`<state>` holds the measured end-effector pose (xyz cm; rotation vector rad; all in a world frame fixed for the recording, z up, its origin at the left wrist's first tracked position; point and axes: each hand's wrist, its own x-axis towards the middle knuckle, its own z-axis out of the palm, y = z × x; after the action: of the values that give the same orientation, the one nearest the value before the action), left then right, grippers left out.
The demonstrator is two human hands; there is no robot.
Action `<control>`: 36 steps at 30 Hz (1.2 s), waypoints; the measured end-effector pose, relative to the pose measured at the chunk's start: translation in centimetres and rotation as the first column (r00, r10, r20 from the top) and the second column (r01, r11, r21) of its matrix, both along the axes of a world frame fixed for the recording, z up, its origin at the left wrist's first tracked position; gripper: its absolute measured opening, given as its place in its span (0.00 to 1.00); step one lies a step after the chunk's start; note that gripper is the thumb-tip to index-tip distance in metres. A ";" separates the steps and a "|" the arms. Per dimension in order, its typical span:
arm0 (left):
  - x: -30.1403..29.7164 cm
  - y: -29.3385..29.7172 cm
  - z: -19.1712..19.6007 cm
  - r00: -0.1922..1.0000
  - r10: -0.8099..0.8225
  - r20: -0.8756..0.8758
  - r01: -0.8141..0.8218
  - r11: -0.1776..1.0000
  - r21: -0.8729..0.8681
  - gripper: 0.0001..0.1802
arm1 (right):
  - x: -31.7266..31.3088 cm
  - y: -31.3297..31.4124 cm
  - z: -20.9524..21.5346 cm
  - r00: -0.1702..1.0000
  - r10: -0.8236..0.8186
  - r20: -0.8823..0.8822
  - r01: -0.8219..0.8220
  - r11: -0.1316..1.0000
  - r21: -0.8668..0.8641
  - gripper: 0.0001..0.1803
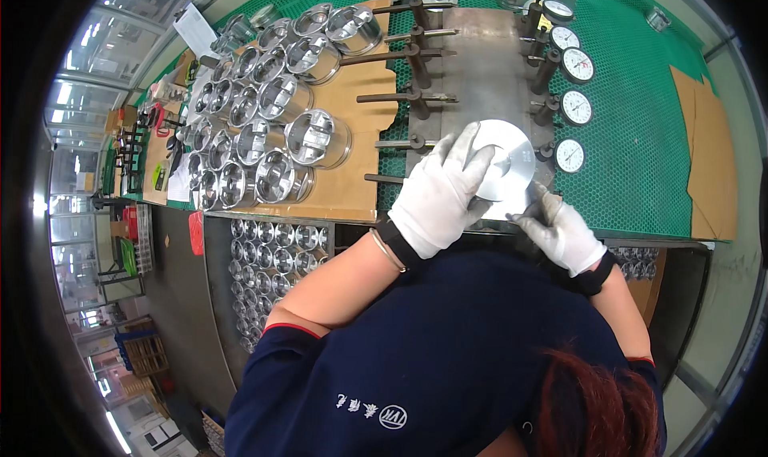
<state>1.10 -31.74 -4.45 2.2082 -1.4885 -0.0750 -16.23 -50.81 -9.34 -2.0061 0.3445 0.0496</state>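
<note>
A shiny metal piston (510,165) stands crown-up on a grey steel gauge plate (480,65). My left hand (440,193), in a white glove, lies over the piston's left side and grips it. My right hand (560,231), also gloved, touches the piston's lower right edge with its fingertips. A column of round dial gauges (570,156) stands just right of the piston. Dark lever handles (412,97) stick out from the plate's left edge.
Several more pistons (318,137) lie in rows on a cardboard sheet (352,193) to the left. Green mesh matting (640,153) covers the bench. A lower shelf holds more pistons (280,249). Another cardboard piece (712,161) lies at the right.
</note>
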 end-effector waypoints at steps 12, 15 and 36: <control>1.0 -2.2 -1.5 0.996 0.040 -0.074 -0.050 0.989 -0.139 0.39 | 2.7 1.5 3.0 0.961 -0.055 -0.270 0.119 0.966 0.228 0.48; 1.1 -2.3 -1.5 0.994 0.040 -0.104 -0.054 0.989 -0.137 0.38 | 2.8 1.6 3.0 0.960 -0.061 -0.272 0.128 0.964 0.235 0.48; 1.3 -2.9 -2.1 0.996 0.060 -0.068 -0.070 0.985 -0.158 0.38 | 3.0 1.4 1.9 0.975 -0.078 -0.206 0.118 0.975 0.190 0.48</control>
<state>2.43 -34.61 -6.56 2.1035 -1.3387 -0.0032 -13.22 -49.39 -7.45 -1.7842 0.5447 0.2146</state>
